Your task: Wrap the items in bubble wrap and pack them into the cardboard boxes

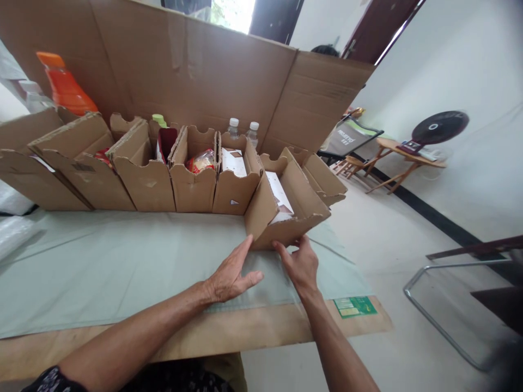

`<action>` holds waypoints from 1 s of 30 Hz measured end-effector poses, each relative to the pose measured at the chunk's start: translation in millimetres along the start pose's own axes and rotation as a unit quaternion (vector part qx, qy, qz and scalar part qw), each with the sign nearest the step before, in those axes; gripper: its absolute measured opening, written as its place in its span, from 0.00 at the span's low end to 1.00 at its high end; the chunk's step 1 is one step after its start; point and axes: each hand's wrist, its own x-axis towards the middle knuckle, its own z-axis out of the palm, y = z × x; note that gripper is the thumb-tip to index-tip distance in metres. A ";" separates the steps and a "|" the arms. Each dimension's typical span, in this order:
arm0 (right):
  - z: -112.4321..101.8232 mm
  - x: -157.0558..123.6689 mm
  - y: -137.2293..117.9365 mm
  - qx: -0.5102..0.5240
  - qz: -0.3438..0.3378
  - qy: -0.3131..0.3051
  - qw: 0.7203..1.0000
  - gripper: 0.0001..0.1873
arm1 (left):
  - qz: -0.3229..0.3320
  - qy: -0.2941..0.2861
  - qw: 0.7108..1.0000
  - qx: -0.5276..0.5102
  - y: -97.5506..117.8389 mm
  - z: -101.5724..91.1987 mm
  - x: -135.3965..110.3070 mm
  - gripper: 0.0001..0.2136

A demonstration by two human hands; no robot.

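A row of open cardboard bins stands on a table covered with a pale green sheet (102, 267). The bin nearest my hands (300, 204) sits turned at an angle and holds a white carton (280, 197). My left hand (231, 275) is open, fingers stretched toward the bin's front left corner, fingertips touching it. My right hand (301, 262) rests at the bin's front bottom edge with fingers spread and touching the cardboard. Neither hand grips anything.
Other bins hold a white box (233, 161), a snack packet (201, 160) and a red pack (166, 142). Two water bottles (243, 130) and an orange bottle (65, 87) stand by the tall cardboard wall (196, 71). A fan (439, 128) and wooden table stand right.
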 end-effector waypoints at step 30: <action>35.3 65.5 -46.3 -0.216 0.060 -0.092 0.970 0.26 | 0.001 -0.006 0.999 0.041 1.2 3.4 3.0 0.44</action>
